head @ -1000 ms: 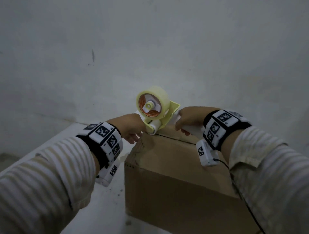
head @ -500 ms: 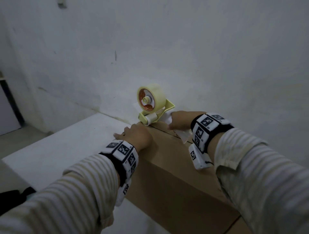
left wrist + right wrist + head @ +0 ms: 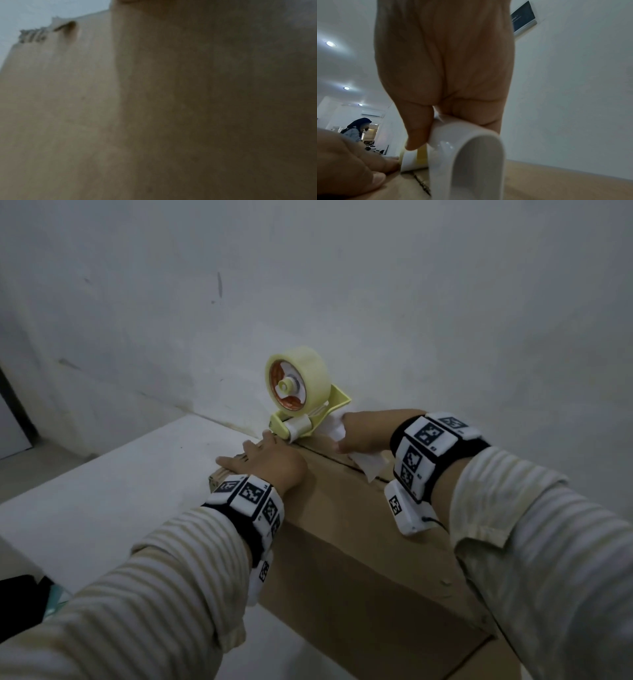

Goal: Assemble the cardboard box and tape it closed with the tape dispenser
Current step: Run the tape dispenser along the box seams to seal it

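— Two hands are on the job, both at the far end of the brown cardboard box (image 3: 359,559) sitting on the white surface (image 3: 102,491). Which one is nearer the seam's start?

— They are almost level. The right hand (image 3: 363,433) has its fingers wrapped round the white handle of the pale yellow plastic tape dispenser (image 3: 305,405), whose roller touches the box top right at the far edge. The left hand (image 3: 270,460) lies flat beside it, fingers straight, pressing the near-left flap down; it holds nothing.

— And the seam itself?

— The centre seam (image 3: 342,463) shows as a dark line running from the dispenser's roller back towards the person, between the two wrists. That is the box's long axis as far as the head view shows, so I judge the pull has to come straight back along it, towards the body.

— Does the left hand sit in the path?

— Just beside it, not on it. Its fingertips reach nearly to the roller, though, so they look close to the tape's track.

— Anything from the wrist cameras?

— The left one shows only blurred cardboard. The right one confirms the curled grip on the handle, with the seam beneath it.
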`<state>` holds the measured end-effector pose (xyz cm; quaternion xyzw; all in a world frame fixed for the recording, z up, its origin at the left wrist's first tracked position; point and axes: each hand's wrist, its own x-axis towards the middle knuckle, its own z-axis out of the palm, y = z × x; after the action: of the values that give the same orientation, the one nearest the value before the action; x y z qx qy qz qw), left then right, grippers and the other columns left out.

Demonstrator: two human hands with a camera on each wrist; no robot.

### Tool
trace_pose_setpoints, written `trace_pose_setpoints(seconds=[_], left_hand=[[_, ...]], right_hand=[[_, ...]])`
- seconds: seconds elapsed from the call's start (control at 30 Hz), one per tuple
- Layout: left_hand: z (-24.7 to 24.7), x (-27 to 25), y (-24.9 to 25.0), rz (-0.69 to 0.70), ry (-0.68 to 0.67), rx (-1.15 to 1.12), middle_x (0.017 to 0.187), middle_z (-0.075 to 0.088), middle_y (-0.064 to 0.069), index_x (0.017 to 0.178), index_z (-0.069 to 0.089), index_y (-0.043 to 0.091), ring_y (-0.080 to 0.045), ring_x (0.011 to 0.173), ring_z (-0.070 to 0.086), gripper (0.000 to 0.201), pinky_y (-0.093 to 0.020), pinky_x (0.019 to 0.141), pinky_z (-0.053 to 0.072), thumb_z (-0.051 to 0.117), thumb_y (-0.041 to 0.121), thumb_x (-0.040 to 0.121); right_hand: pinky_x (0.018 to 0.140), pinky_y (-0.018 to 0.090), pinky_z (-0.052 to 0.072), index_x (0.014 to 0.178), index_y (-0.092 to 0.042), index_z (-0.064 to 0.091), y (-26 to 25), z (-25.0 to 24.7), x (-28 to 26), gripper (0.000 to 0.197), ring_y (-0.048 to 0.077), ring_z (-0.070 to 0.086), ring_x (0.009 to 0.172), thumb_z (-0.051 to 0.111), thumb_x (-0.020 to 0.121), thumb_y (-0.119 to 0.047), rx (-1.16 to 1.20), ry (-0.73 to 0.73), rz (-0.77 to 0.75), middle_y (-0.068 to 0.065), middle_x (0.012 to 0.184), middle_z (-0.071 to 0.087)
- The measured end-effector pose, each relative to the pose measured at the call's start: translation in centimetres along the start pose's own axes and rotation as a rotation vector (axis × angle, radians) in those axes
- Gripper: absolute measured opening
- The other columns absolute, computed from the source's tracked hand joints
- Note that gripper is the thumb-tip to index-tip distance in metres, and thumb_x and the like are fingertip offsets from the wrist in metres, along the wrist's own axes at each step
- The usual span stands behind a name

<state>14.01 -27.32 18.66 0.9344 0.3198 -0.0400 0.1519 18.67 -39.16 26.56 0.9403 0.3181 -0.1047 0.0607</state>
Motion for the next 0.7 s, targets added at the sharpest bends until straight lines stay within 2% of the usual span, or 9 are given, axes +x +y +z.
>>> trace_pose_setpoints(seconds=[0.07, 0.17, 0.27, 0.3, 0.47, 0.6, 0.7], left_hand=[[0.2, 0.1, -0.2, 0.011, -0.007, 0.007, 0.161, -0.003, 0.006, 0.152, 0.005, 0.025, -0.030, 0.148, -0.003, 0.062, -0.076, 0.103, -0.005, 0.021, 0.024, 0.092], [0.3, 0.1, -0.3, 0.007, -0.008, 0.020, 0.161, -0.008, 0.007, 0.152, 0.000, 0.025, -0.028, 0.148, -0.007, 0.060, -0.075, 0.104, -0.005, 0.019, 0.025, 0.095], [0.1, 0.1, -0.1, -0.012, -0.017, 0.048, 0.161, -0.011, 0.008, 0.151, -0.003, 0.026, -0.026, 0.148, -0.011, 0.059, -0.075, 0.105, -0.004, 0.018, 0.029, 0.096], [0.0, 0.0, 0.0, -0.023, -0.022, 0.058, 0.160, -0.012, 0.008, 0.151, -0.003, 0.026, -0.026, 0.148, -0.012, 0.058, -0.074, 0.105, -0.003, 0.017, 0.031, 0.097], [0.1, 0.2, 0.0, -0.043, -0.028, 0.073, 0.161, -0.010, 0.007, 0.152, 0.002, 0.028, -0.025, 0.148, -0.011, 0.058, -0.074, 0.106, -0.004, 0.019, 0.033, 0.097], [0.4, 1.0, -0.7, -0.069, -0.062, 0.072, 0.161, -0.009, 0.004, 0.150, 0.006, 0.033, -0.027, 0.148, -0.010, 0.061, -0.077, 0.102, -0.006, 0.018, 0.041, 0.091], [0.4, 0.5, -0.6, -0.075, -0.031, 0.063, 0.161, -0.008, 0.004, 0.149, 0.009, 0.036, -0.028, 0.148, -0.009, 0.061, -0.078, 0.101, -0.006, 0.017, 0.044, 0.089]], right_hand=[[0.084, 0.031, 0.037, 0.133, 0.002, 0.046, 0.3, 0.1, 0.2, 0.049, 0.027, 0.052, 0.112, 0.044, 0.099, -0.033, -0.011, -0.012, -0.007, 0.019, 0.133, 0.053], [0.095, 0.032, 0.038, 0.135, 0.001, 0.043, 0.8, 0.2, 0.2, 0.049, 0.028, 0.049, 0.123, 0.042, 0.100, -0.033, -0.049, -0.034, -0.019, 0.018, 0.135, 0.051], [0.093, 0.032, 0.040, 0.134, 0.001, 0.045, 1.5, 0.1, -0.1, 0.049, 0.026, 0.053, 0.114, 0.044, 0.099, -0.033, -0.067, -0.031, -0.054, 0.017, 0.134, 0.053], [0.093, 0.032, 0.040, 0.134, 0.000, 0.046, 1.9, 0.0, -0.4, 0.048, 0.027, 0.053, 0.116, 0.045, 0.099, -0.033, -0.074, -0.032, -0.058, 0.016, 0.134, 0.053], [0.088, 0.035, 0.042, 0.129, -0.004, 0.052, 5.2, 0.1, -2.2, 0.048, 0.034, 0.055, 0.117, 0.055, 0.093, -0.034, -0.063, -0.034, -0.048, 0.016, 0.128, 0.058], [0.093, 0.033, 0.044, 0.136, -0.004, 0.045, 7.2, 0.8, -4.0, 0.054, 0.027, 0.055, 0.117, 0.051, 0.095, -0.039, -0.072, -0.075, -0.005, 0.013, 0.132, 0.055], [0.097, 0.034, 0.043, 0.135, -0.003, 0.045, 7.6, 1.3, -4.8, 0.051, 0.028, 0.054, 0.119, 0.050, 0.096, -0.035, -0.060, -0.087, -0.021, 0.014, 0.134, 0.054]])
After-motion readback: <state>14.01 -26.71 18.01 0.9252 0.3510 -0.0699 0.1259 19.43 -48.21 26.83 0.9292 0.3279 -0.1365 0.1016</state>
